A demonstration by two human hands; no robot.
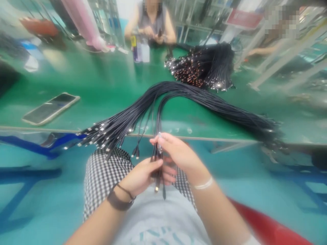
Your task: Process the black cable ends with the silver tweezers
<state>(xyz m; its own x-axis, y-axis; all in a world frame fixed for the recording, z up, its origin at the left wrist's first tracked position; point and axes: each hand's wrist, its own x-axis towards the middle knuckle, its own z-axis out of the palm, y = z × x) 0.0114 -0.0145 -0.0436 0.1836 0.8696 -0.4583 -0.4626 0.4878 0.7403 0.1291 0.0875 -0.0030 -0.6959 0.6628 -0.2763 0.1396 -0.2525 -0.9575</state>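
Note:
A few black USB-type cables (158,119) come down over the table edge from a long bundle (176,86) lying in an arch. My left hand (145,173) is closed round their ends, and one metal plug tip pokes out below. Just above it, my right hand (176,149) has thumb and index finger pinched on the same cables, beside a small shiny strip that I cannot make out. Its other fingers curl behind the cables. Left of my hands, many loose plugs (102,131) of the bundle fan out past the edge, with a couple hanging lower.
On the green table (102,81) lie a phone (52,107) at the left and a large heap of black cables (201,66) at the back. Bottles (139,49) stand near a person (153,29) seated opposite. A pink sleeve (81,20) reaches in at back left.

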